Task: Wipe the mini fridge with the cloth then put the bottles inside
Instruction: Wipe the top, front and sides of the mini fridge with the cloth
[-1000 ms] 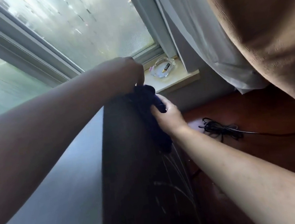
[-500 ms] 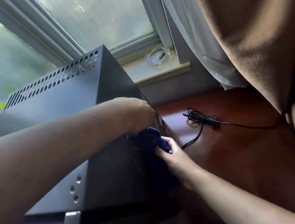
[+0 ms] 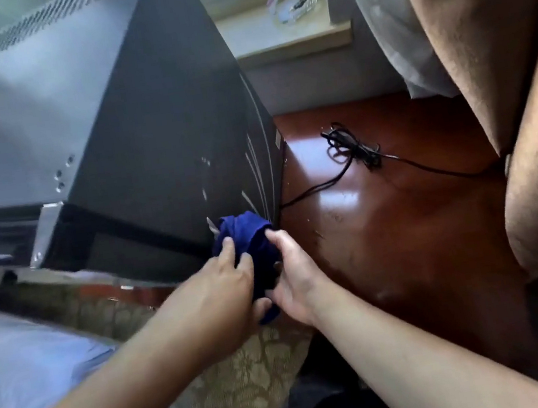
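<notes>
Mini fridge (image 3: 151, 116), a black cabinet with vent slots along the rear of its top, fills the left of the view and stands on the red-brown wooden worktop (image 3: 401, 219). Its front edge is at lower left; whether the door is open cannot be told from here.

The left hand (image 3: 217, 290) lies over the cloth (image 3: 244, 235), a dark blue bunched rag, with its fingers (image 3: 228, 247) laid along the top and the thumb closing from below, so the rag is pinched. The cloth touches the lower front corner of the right side panel, where pale streaks and droplets show. The right hand (image 3: 291, 276) grips the same rag from the other side, its thumb on the upper fold and its fingers wrapped behind.

Further right, a black power cord (image 3: 353, 150) lies coiled on the worktop, near the fridge base. A brown curtain (image 3: 479, 36) hangs at far right.

Step in hand, by judgement: wiping, with the rag being regathered between both hands. No bottles are in view, so loading has not begun. The next move calls for a flat fold pressed to the streaked panel and drawn across it, kept away from the cord.
</notes>
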Motion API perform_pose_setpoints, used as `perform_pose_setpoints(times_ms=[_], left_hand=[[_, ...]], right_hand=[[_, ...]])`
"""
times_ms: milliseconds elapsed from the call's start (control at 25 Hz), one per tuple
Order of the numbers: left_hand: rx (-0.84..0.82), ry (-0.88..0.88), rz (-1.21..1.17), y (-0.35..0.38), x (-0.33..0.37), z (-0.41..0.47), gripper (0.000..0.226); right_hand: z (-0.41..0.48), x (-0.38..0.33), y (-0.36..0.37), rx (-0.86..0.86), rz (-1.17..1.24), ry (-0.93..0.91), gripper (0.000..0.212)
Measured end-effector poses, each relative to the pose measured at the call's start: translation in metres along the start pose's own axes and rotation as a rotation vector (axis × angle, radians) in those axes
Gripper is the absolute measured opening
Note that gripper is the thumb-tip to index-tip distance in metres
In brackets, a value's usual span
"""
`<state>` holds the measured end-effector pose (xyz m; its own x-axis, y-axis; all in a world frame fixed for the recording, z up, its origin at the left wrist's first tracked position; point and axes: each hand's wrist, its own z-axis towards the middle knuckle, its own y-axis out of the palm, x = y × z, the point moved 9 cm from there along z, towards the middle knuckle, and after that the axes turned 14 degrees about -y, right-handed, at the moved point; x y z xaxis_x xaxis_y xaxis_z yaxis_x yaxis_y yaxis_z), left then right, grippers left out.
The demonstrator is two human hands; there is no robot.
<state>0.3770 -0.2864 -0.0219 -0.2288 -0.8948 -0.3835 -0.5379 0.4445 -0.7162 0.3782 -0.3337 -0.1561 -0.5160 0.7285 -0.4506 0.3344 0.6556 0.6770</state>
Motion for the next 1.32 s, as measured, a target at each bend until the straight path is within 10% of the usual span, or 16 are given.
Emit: perform_pose_setpoints(times_ms=[120, 240, 360, 440, 960, 1320], left_hand=[[0.057, 0.057, -0.609, 0.028, 0.000, -0.018, 0.064], [0.067, -0.258, -1.541, 0.082, -0.029, -0.015, 0.031], [-0.408, -0.647, -2.232, 0.160, -0.004, 0.006, 0.058], [-0.673, -0.596, -2.417, 0.167, 0.019, 0.027, 0.049], [-0.981, -0.619, -2.468, 0.192, 0.067, 0.120, 0.025], [-1.019, -0.436, -2.472, 0.170, 0.078, 0.123, 0.020]], right_hand=[[0.009, -0.002, -0.004, -0.034, -0.278, -0.140, 0.048], [0.023, -0.003, -0.007, -0.013, -0.316, -0.212, 0.062], [0.041, 0.000, -0.009, 0.034, -0.307, -0.239, 0.066], [0.051, 0.007, -0.014, 0.090, -0.301, -0.214, 0.065], [0.115, 0.010, -0.070, 0.264, -0.942, -0.089, 0.069], [0.102, -0.038, -0.038, 0.275, -0.901, -0.230, 0.054]])
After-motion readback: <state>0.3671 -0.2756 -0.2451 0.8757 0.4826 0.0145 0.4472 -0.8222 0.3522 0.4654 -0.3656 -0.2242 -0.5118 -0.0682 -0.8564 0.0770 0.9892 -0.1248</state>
